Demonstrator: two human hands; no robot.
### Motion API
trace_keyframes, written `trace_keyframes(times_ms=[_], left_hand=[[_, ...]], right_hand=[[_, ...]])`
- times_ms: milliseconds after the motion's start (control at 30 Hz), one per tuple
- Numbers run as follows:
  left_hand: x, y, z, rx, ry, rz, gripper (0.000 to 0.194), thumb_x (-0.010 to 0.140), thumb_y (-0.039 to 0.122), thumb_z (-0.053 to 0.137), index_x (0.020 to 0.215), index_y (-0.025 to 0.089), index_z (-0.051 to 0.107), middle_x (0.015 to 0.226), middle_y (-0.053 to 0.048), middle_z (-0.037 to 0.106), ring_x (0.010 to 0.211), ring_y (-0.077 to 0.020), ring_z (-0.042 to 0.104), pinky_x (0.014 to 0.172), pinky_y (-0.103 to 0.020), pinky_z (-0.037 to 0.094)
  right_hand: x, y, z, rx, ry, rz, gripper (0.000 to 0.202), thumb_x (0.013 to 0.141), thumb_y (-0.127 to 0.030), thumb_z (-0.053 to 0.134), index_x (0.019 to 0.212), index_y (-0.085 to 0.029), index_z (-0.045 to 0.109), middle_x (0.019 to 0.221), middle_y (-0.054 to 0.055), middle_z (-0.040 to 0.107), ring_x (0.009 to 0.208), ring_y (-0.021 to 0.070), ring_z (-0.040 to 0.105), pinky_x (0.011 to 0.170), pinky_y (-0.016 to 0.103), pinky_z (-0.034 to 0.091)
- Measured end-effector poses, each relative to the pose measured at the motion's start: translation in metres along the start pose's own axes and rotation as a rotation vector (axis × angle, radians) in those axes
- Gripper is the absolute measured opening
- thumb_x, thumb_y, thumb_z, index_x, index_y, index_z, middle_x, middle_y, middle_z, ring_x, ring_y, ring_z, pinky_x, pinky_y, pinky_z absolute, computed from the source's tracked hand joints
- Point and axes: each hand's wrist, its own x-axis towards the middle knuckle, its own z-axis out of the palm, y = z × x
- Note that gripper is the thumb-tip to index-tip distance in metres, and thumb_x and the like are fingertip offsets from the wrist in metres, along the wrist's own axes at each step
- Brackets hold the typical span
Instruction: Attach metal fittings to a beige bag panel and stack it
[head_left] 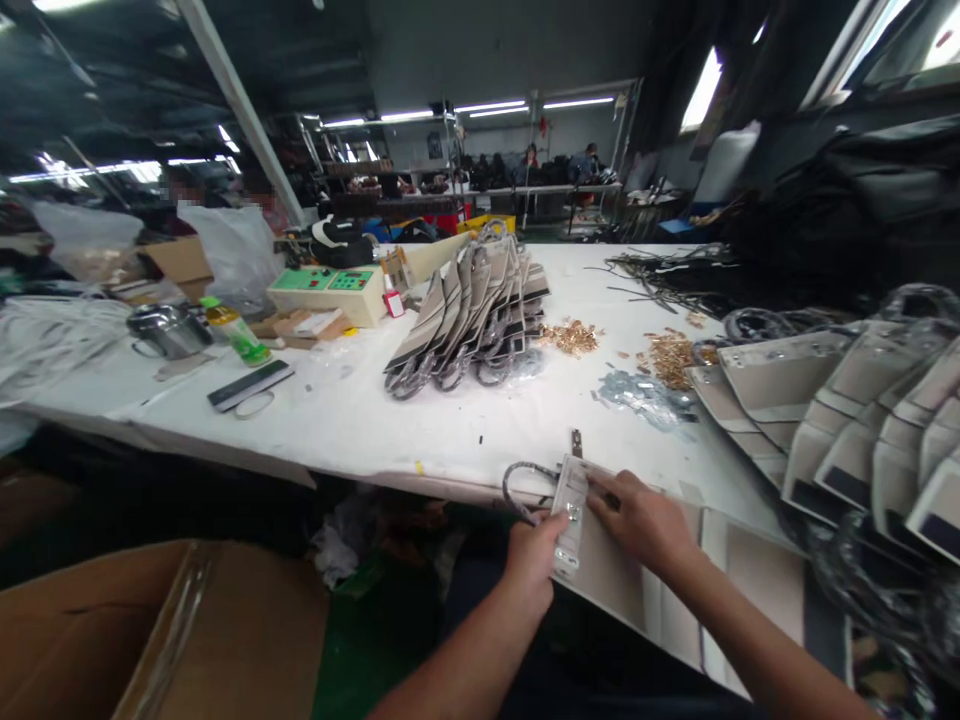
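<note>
My left hand [534,550] grips the near end of a pale strap tab [570,510] with metal studs, at the front edge of the white table [337,420]. My right hand [637,515] presses its fingers on the same tab from the right. The tab belongs to a flat beige bag panel [630,585] lying under my hands, with a clear-wrapped loop handle [517,485] curling off to the left. A small dark metal piece [576,441] lies just beyond the tab.
A fanned stack of finished bags [472,310] lies mid-table, another row [847,420] at right. Gold fittings [574,336] and clear wrappers [641,392] are scattered between. A green control box [330,290], bottle [236,332] and metal pot [166,330] sit left. Cardboard box [135,630] below left.
</note>
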Motion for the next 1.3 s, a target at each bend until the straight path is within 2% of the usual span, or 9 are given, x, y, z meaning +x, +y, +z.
trace_keyframes(times_ms=[100, 267, 367, 433, 533, 667, 800, 967, 1300], left_hand=[[-0.006, 0.008, -0.018, 0.075, -0.038, 0.135, 0.056, 0.061, 0.050, 0.092, 0.098, 0.011, 0.077, 0.094, -0.016, 0.079, 0.093, -0.0318, 0.078, 0.084, -0.039, 0.062], [-0.024, 0.042, -0.041, 0.697, 0.284, 0.827, 0.068, 0.091, 0.048, 0.070, 0.150, 0.018, 0.053, 0.151, -0.020, 0.062, 0.136, -0.0334, 0.063, 0.116, -0.053, 0.053], [-0.020, 0.061, -0.029, 1.201, -0.020, 1.121, 0.064, 0.100, 0.035, 0.060, 0.160, 0.021, 0.047, 0.166, -0.016, 0.051, 0.157, -0.0322, 0.045, 0.132, -0.056, 0.037], [-0.007, 0.067, -0.015, 1.450, -0.290, 1.091, 0.064, 0.099, 0.033, 0.061, 0.160, 0.018, 0.050, 0.166, -0.014, 0.053, 0.160, -0.0319, 0.040, 0.134, -0.055, 0.033], [0.013, 0.070, -0.001, 1.655, -0.456, 0.954, 0.063, 0.100, 0.037, 0.063, 0.158, 0.016, 0.053, 0.167, -0.013, 0.053, 0.160, -0.0313, 0.041, 0.136, -0.055, 0.030], [0.026, 0.077, 0.002, 1.711, -0.469, 0.945, 0.061, 0.101, 0.037, 0.062, 0.158, 0.018, 0.054, 0.168, -0.010, 0.051, 0.155, -0.0294, 0.048, 0.135, -0.056, 0.030], [0.033, 0.089, 0.001, 1.710, -0.497, 0.944, 0.059, 0.097, 0.036, 0.067, 0.154, 0.021, 0.060, 0.162, -0.010, 0.058, 0.146, -0.0314, 0.056, 0.127, -0.054, 0.041], [0.046, 0.097, 0.001, 1.687, -0.551, 0.952, 0.057, 0.096, 0.036, 0.070, 0.151, 0.022, 0.063, 0.157, -0.011, 0.062, 0.142, -0.0314, 0.058, 0.122, -0.051, 0.047], [0.059, 0.100, -0.002, 1.783, -0.600, 1.037, 0.056, 0.100, 0.040, 0.065, 0.153, 0.022, 0.062, 0.157, -0.012, 0.062, 0.142, -0.0329, 0.058, 0.121, -0.053, 0.048]], right_hand=[[-0.001, -0.001, 0.003, 0.042, -0.008, 0.033, 0.045, 0.107, -0.048, 0.055, 0.148, -0.040, 0.069, 0.129, 0.005, 0.075, 0.104, 0.0287, 0.077, 0.084, 0.036, 0.055], [0.002, -0.004, -0.003, 0.094, -0.015, 0.080, 0.041, 0.107, -0.048, 0.056, 0.145, -0.043, 0.071, 0.129, 0.004, 0.075, 0.108, 0.0307, 0.076, 0.085, 0.038, 0.054], [-0.001, -0.007, -0.001, 0.069, 0.009, 0.088, 0.041, 0.108, -0.047, 0.055, 0.146, -0.040, 0.070, 0.128, 0.005, 0.074, 0.105, 0.0303, 0.076, 0.082, 0.037, 0.053], [-0.005, -0.009, 0.004, 0.033, 0.043, 0.086, 0.041, 0.110, -0.046, 0.053, 0.146, -0.037, 0.070, 0.126, 0.006, 0.073, 0.100, 0.0285, 0.076, 0.077, 0.036, 0.052], [-0.012, -0.013, 0.011, -0.010, 0.086, 0.065, 0.037, 0.113, -0.043, 0.049, 0.141, -0.033, 0.071, 0.125, 0.006, 0.072, 0.095, 0.0257, 0.077, 0.071, 0.033, 0.051], [-0.013, -0.022, 0.013, -0.037, 0.096, 0.014, 0.031, 0.112, -0.033, 0.047, 0.130, -0.029, 0.073, 0.119, 0.007, 0.071, 0.094, 0.0258, 0.077, 0.069, 0.033, 0.049], [-0.007, -0.032, 0.012, -0.040, 0.063, 0.016, 0.029, 0.108, -0.021, 0.047, 0.123, -0.024, 0.072, 0.120, 0.009, 0.070, 0.096, 0.0261, 0.077, 0.075, 0.034, 0.051], [-0.001, -0.040, 0.011, -0.033, 0.021, 0.058, 0.035, 0.096, -0.013, 0.056, 0.127, -0.021, 0.069, 0.126, 0.010, 0.070, 0.097, 0.0269, 0.077, 0.078, 0.034, 0.054], [0.007, -0.043, 0.007, -0.032, -0.024, 0.035, 0.044, 0.096, -0.013, 0.060, 0.140, -0.015, 0.066, 0.132, 0.017, 0.071, 0.110, 0.0318, 0.075, 0.090, 0.036, 0.059]])
